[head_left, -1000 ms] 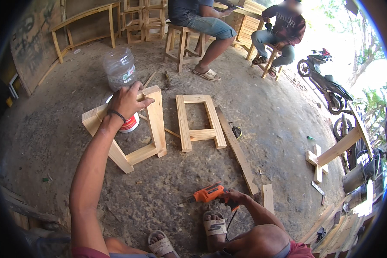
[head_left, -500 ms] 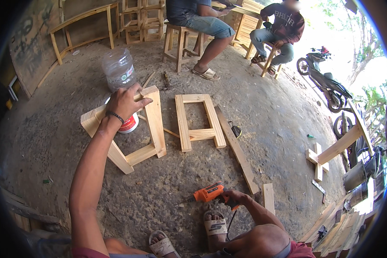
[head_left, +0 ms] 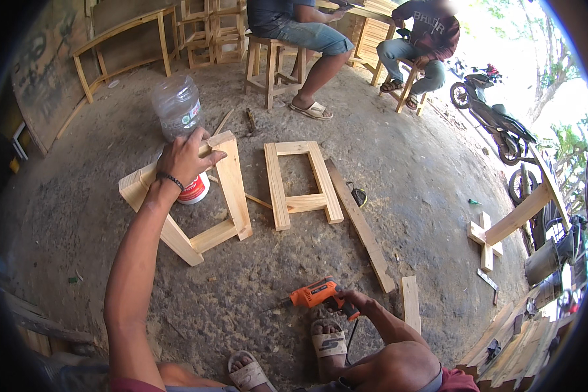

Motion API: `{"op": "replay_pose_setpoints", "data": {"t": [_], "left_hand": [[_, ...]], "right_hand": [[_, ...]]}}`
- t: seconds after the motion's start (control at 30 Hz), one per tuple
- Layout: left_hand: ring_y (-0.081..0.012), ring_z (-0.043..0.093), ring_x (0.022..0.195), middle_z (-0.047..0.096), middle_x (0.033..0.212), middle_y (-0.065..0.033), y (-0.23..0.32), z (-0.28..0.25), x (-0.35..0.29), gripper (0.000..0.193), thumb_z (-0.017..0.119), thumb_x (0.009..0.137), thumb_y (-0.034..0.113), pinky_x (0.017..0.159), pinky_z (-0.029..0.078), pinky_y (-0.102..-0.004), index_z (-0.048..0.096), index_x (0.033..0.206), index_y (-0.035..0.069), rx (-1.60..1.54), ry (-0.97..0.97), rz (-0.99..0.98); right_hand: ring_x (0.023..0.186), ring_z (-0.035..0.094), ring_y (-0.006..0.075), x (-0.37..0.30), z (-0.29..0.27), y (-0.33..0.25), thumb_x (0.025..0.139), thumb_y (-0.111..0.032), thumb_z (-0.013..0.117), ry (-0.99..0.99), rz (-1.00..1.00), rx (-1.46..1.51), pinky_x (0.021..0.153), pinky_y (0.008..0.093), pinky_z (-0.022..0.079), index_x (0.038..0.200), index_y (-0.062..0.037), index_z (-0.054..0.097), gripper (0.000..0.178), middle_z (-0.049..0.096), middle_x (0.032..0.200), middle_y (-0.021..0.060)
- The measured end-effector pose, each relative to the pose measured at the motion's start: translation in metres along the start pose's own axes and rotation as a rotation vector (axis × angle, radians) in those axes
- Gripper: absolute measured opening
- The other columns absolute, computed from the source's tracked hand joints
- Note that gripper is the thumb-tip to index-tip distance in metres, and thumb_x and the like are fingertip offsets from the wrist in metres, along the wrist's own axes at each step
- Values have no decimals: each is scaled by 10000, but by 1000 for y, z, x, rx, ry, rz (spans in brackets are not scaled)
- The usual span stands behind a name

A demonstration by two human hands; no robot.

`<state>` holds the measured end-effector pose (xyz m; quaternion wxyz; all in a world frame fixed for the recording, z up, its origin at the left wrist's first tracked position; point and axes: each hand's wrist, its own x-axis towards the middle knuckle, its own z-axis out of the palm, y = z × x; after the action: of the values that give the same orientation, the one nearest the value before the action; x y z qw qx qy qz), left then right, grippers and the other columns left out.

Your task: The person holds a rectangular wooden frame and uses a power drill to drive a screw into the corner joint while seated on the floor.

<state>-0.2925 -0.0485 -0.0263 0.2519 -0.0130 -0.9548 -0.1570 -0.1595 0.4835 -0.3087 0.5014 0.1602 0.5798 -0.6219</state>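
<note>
My left hand [head_left: 185, 159] is closed over the top rail of a pale wooden frame [head_left: 232, 196], which stands tilted on the floor in front of me. Behind that frame, partly covered by my hand and arm, is a white and red tub [head_left: 195, 190]. Low and near my feet, my right hand [head_left: 351, 302] grips an orange and black power drill [head_left: 315, 293] by its handle, its bit pointing left and its cord hanging down. A second wooden frame [head_left: 278, 189] lies on the floor between the first frame and a long plank [head_left: 360, 230].
A clear plastic jug [head_left: 177, 108] stands beyond my left hand. Beside the plank lie a tape measure [head_left: 358, 196] and a short board [head_left: 410, 302]. A cross-shaped wooden piece [head_left: 485, 236] is at right. Two people sit on stools [head_left: 273, 72] at the back, near a motorbike [head_left: 493, 117].
The view has shifted slightly. My left hand stays on the frame and my right hand still holds the drill, both nearly unmoved.
</note>
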Motion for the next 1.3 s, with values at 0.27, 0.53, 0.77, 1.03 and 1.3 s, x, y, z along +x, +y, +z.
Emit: {"op": "replay_pose_setpoints", "data": {"t": [0.27, 0.53, 0.77, 1.03, 1.3], "left_hand": [[-436, 724, 929, 753, 969, -221, 1, 1, 0, 577, 818, 819, 508, 774, 581, -493, 640, 1161, 78, 9, 28, 41], [-434, 704, 1032, 745, 1061, -238, 10, -6, 4, 654, 794, 803, 567, 875, 562, -521, 660, 1226, 86, 72, -123, -54], [-403, 714, 1060, 744, 1108, -246, 23, -20, 20, 651, 819, 779, 521, 926, 554, -461, 720, 1200, 35, -55, -323, -141], [-370, 739, 1023, 755, 1058, -255, 24, -24, 28, 624, 857, 749, 476, 918, 560, -429, 746, 1102, -27, -65, -435, -136], [-343, 750, 930, 760, 958, -250, 24, -19, 27, 596, 860, 754, 492, 867, 556, -431, 765, 989, -47, -30, -415, -141]], "right_hand": [[884, 730, 200, 23, -16, 26, 957, -299, 568, -91, -48, 98, 657, 280, 580, 1407, 16, 521, 552, 717, 1139, 138], [880, 701, 221, 10, -2, 35, 925, -248, 598, -131, -244, 292, 598, 290, 557, 1419, 20, 498, 571, 705, 1147, 163], [918, 676, 301, -22, -8, -8, 845, -233, 686, -453, -521, 655, 696, 364, 588, 1403, 35, 495, 648, 662, 1151, 227], [810, 684, 345, -63, 36, -71, 795, -308, 747, -943, -763, 638, 689, 454, 567, 1385, 33, 534, 714, 667, 1124, 283], [902, 655, 298, -79, 85, -81, 743, -241, 756, -728, -740, 602, 734, 433, 558, 1401, 26, 528, 746, 669, 1142, 253]]}}
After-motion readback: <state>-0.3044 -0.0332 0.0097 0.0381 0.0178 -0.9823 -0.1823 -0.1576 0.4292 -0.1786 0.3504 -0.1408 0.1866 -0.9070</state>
